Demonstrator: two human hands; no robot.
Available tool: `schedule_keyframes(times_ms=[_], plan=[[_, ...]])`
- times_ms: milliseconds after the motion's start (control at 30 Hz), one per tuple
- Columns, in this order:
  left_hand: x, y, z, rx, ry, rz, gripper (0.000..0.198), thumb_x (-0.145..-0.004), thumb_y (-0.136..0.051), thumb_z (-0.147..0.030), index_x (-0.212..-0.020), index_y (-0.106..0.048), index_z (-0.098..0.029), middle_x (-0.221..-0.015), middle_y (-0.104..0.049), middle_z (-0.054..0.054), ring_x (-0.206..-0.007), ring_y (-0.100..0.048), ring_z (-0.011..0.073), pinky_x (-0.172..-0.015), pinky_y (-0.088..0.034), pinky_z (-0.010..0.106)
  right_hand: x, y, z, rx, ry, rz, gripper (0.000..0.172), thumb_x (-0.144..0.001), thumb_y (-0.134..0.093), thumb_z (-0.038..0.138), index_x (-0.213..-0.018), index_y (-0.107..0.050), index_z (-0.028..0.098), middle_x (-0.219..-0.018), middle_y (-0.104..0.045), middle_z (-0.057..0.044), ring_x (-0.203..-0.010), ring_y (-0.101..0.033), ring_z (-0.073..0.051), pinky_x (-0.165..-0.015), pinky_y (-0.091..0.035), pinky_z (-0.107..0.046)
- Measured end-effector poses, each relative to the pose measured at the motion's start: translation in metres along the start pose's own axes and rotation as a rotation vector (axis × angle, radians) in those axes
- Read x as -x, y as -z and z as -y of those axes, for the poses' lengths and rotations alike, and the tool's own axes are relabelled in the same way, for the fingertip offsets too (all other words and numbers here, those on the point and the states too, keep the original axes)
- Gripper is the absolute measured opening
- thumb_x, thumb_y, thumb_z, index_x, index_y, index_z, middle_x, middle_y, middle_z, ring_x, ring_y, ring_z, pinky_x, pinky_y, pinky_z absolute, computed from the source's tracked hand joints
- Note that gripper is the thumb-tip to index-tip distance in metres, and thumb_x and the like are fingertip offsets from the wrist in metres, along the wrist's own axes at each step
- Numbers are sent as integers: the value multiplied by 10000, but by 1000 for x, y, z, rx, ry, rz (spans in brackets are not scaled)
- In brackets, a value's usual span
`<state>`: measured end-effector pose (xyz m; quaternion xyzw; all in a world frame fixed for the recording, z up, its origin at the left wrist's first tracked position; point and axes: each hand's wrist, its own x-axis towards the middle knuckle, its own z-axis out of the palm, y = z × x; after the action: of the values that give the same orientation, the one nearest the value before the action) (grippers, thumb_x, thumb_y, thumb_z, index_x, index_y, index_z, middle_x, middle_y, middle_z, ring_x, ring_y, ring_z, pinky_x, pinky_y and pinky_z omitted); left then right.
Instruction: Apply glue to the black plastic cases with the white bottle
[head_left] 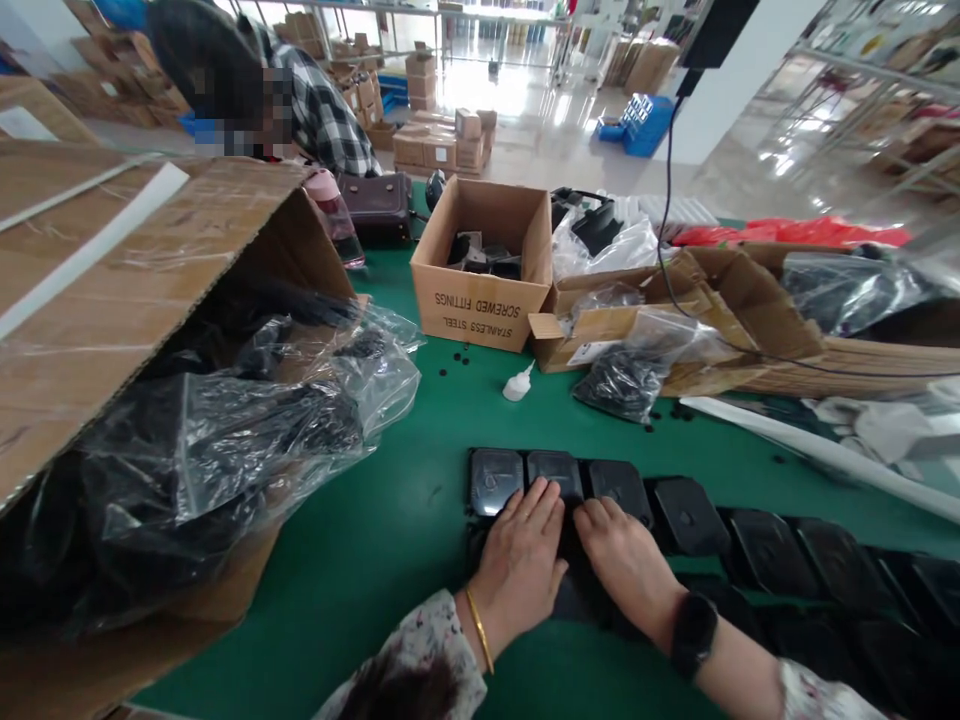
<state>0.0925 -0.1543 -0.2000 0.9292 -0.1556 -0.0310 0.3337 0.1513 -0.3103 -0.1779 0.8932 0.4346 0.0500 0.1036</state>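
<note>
Rows of square black plastic covers with rounded corners lie on the green table. My left hand (pixel 525 550) rests flat, fingers stretched out, its fingertips on a black cover (pixel 553 468) in the back row. Just left of it is another shiny cover (pixel 495 480). My right hand (pixel 622 550) is closed, its fingers curled down close by the left one, beside a third cover (pixel 619 485). Its fingertips are hidden, so what they grip cannot be made out. More covers (pixel 686 515) continue to the right, and darker ones lie under and in front of my hands.
A large carton (pixel 112 250) with bagged black parts (pixel 262 430) stands left. Behind are a small white bottle (pixel 518 383), an open box (pixel 480 300), a bag of small black parts (pixel 622 380) and a hanging cable (pixel 666 200). A person (pixel 322 110) leans in across the table.
</note>
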Motion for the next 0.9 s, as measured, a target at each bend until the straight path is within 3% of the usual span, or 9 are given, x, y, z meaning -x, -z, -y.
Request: schedule_keyframes(times_ms=[200, 333, 433, 567, 667, 733, 800, 867, 900], plan=[[0, -1, 0, -19, -14, -23, 584, -902, -473, -300, -1437, -324, -121, -1542, -288, 82, -1440, -198, 221, -1167, -273, 427, 4, 1, 9, 127, 51, 10, 213, -686, -507, -53, -771, -613, 111, -693, -555, -97, -625, -550, -255, -476, -442, -341], [0, -3, 1, -17, -8, -29, 583, -899, -484, -303, -1433, -331, -127, -1547, -278, 83, -1441, -193, 223, -1171, -261, 428, 0, 2, 2, 70, 66, 46, 221, -689, -514, -58, -732, -581, 148, -692, -559, -79, -635, -556, -248, -477, -431, -331], [1, -5, 2, -7, -6, -33, 589, -898, -485, -312, -1434, -328, -123, -1552, -264, 76, -1444, -183, 226, -1176, -245, 426, 1, -2, -2, -16, 27, 39, 226, -709, -541, -58, -738, -564, 165, -730, -577, -65, -678, -574, -233, -523, -466, -316], [1, -6, 2, -5, -7, -51, 564, -909, -460, -280, -1434, -328, -119, -1550, -269, 77, -1445, -178, 217, -1182, -230, 413, 8, -4, 13, 44, -45, 56, 208, -727, -529, -44, -798, -606, 135, -745, -594, -93, -692, -577, -244, -565, -494, -333], [1, -6, 2, -8, -8, -68, 541, -920, -437, -253, -1434, -327, -126, -1550, -270, 76, -1445, -178, 207, -1183, -233, 407, 6, 9, 23, 84, -86, 111, 243, -724, -485, -62, -791, -622, 127, -715, -603, -117, -650, -575, -245, -516, -460, -318], [1, -8, 2, -14, -7, -86, 542, -918, -459, -272, -1425, -341, -124, -1542, -291, 81, -1441, -196, 213, -1176, -258, 410, -11, 27, 19, 46, -122, 153, 251, -752, -472, -60, -728, -605, 151, -657, -589, -90, -578, -561, -211, -475, -408, -283], [2, -10, 2, -29, -5, -114, 532, -906, -501, -310, -1392, -393, -124, -1511, -353, 94, -1422, -253, 233, -1161, -297, 422, -48, 45, 11, -66, -170, 164, 243, -832, -472, 1, -706, -589, 172, -622, -570, -50, -523, -547, -171, -474, -384, -263], [3, -14, 2, -45, -3, -154, 488, -896, -528, -339, -1331, -469, -129, -1458, -434, 108, -1385, -333, 255, -1143, -329, 438, -104, 54, 7, -389, -289, 116, 171, -919, -473, 126, -842, -619, 174, -744, -614, -64, -649, -605, -188, -568, -431, -272], [4, -16, 2, -51, -1, -177, 460, -893, -533, -347, -1297, -503, -129, -1428, -470, 117, -1363, -371, 265, -1135, -341, 444, -135, 53, 9, -446, -266, 95, 175, -939, -451, 136, -976, -615, 184, -836, -632, -64, -752, -625, -185, -647, -455, -266]])
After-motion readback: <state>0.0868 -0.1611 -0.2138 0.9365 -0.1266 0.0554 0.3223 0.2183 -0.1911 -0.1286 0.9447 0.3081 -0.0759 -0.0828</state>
